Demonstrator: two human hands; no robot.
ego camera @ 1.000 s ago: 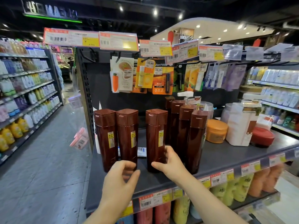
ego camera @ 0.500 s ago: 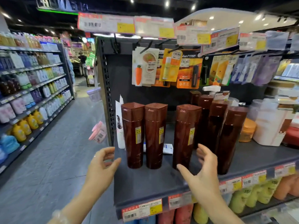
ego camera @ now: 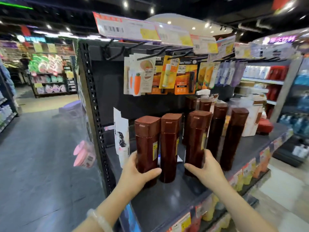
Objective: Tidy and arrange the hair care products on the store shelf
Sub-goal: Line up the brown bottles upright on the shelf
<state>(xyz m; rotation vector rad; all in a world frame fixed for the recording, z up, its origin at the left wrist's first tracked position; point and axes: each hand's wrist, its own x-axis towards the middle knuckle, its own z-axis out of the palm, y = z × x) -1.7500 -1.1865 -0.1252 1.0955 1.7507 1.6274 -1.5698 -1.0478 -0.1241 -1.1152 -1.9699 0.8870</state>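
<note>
Before you stands the dark shelf (ego camera: 175, 203), its front edge lined with price tags, with a black pegboard back panel (ego camera: 108, 84) rising behind it. Hanging product cards (ego camera: 160, 76) fill the hooks above. A white pump container (ego camera: 250, 118) sits toward the right end of the shelf. Upright on the shelf are tall brown bottles: the leftmost brown bottle (ego camera: 147, 144) and the third brown bottle (ego camera: 196, 139) stand at the front, with a second brown bottle (ego camera: 169, 144) between them and more brown ones in a row behind to the right. Your left hand (ego camera: 137, 174) wraps the lower part of the leftmost brown bottle, thumb across its front, grip clamped on it. Your right hand (ego camera: 204, 169) holds the base of the third brown bottle, fingers curled round its right side and thumb pointing left. A pale bracelet (ego camera: 100, 220) circles your left wrist.
</note>
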